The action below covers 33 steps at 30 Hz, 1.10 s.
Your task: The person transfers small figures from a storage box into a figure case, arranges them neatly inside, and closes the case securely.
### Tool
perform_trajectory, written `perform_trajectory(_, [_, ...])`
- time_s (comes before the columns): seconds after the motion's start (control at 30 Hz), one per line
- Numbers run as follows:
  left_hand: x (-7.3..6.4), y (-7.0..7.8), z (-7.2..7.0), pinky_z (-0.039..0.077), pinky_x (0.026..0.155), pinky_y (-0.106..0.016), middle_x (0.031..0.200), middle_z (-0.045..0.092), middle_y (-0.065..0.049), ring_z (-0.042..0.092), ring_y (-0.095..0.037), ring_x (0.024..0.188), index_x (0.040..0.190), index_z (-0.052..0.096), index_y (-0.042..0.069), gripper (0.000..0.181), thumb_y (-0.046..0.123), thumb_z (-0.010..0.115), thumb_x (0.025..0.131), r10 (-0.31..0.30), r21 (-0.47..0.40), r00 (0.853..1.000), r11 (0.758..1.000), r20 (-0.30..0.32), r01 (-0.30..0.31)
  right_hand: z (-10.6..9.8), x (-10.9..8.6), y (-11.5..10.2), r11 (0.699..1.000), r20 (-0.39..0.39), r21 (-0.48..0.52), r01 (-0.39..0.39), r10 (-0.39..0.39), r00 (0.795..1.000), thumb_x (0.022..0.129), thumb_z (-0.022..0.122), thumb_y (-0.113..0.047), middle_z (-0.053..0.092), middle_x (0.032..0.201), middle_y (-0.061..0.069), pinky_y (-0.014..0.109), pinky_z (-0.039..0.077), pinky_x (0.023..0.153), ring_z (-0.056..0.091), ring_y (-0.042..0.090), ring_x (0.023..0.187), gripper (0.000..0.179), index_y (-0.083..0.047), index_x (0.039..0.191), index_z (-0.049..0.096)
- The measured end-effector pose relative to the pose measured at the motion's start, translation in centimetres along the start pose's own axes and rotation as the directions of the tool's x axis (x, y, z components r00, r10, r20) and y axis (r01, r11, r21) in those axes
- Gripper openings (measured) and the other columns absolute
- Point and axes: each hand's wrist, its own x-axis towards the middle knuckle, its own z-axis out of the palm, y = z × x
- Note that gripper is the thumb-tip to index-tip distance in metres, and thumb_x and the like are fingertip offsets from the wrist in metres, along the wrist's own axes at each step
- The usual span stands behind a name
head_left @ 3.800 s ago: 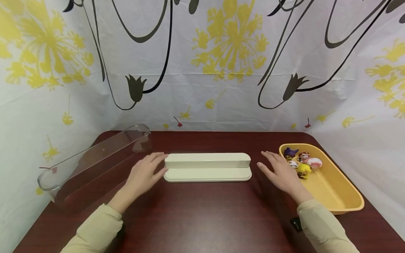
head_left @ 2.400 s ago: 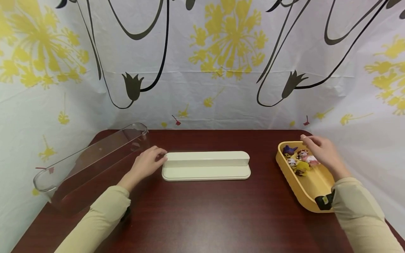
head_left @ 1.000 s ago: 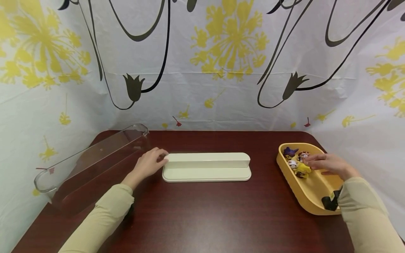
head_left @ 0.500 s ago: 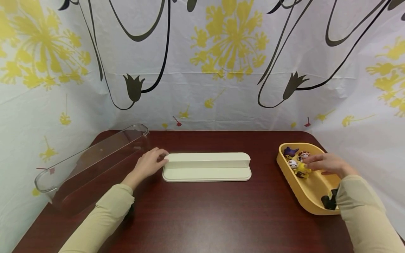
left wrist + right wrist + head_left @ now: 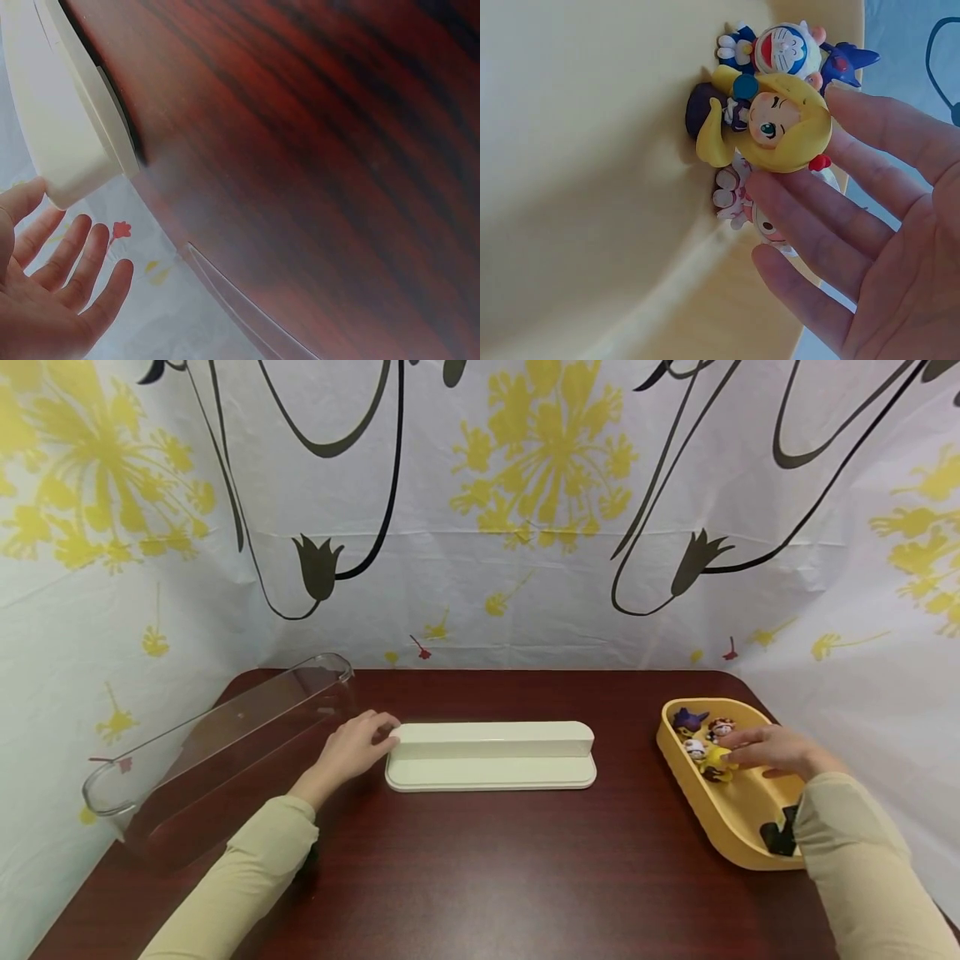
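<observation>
A cream stepped stand (image 5: pixel 491 756) lies across the middle of the dark red table (image 5: pixel 480 868). My left hand (image 5: pixel 363 739) is open at its left end, and one fingertip touches the stand's corner (image 5: pixel 64 161) in the left wrist view. My right hand (image 5: pixel 753 747) reaches into the yellow tray (image 5: pixel 738 839) with its fingers straight. Its fingertips (image 5: pixel 780 191) touch a yellow-haired figurine (image 5: pixel 769 124) and a pink and white figurine (image 5: pixel 735 202) half hidden beneath them. A blue and white figurine (image 5: pixel 784 49) and a purple figurine (image 5: pixel 847 60) lie just beyond.
A long clear plastic cover (image 5: pixel 217 735) lies at an angle on the table's left side, close to my left hand. A flowered curtain (image 5: pixel 480 527) closes off the back and both sides. The tray sits near the table's right edge.
My right hand went from the table beside the stand into the tray, and the tray turned a little. Over the last second it has barely moved. My left hand stayed at the stand's end.
</observation>
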Motion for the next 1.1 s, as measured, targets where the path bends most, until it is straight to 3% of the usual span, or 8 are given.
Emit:
perform_trajectory(0.53, [-0.12, 0.06, -0.07, 0.043, 0.068, -0.04, 0.091, 0.055, -0.002, 0.054, -0.02, 0.086, 0.103, 0.06, 0.014, 0.021, 0.024, 0.06, 0.084, -0.001, -0.002, 1.0, 1.0, -0.006, 0.001, 0.19, 0.3, -0.22, 0.999, 0.037, 0.016, -0.032, 0.031, 0.999, 0.084, 0.059, -0.024, 0.042, 0.12, 0.031, 0.05, 0.039, 0.078, 0.046, 0.042, 0.105, 0.061, 0.013, 0.126, 0.034])
perform_trajectory(1.1, [0.01, -0.18, 0.19, 0.043, 0.068, -0.041, 0.092, 0.056, -0.002, 0.055, -0.02, 0.087, 0.104, 0.06, 0.014, 0.022, 0.024, 0.061, 0.084, -0.001, -0.005, 1.0, 1.0, -0.011, 0.001, 0.33, 0.84, 0.31, 0.998, 0.03, 0.069, -0.006, 0.003, 1.0, 0.085, 0.057, -0.017, 0.055, 0.102, 0.014, 0.045, 0.041, 0.08, 0.051, 0.034, 0.099, 0.056, 0.017, 0.123, 0.033])
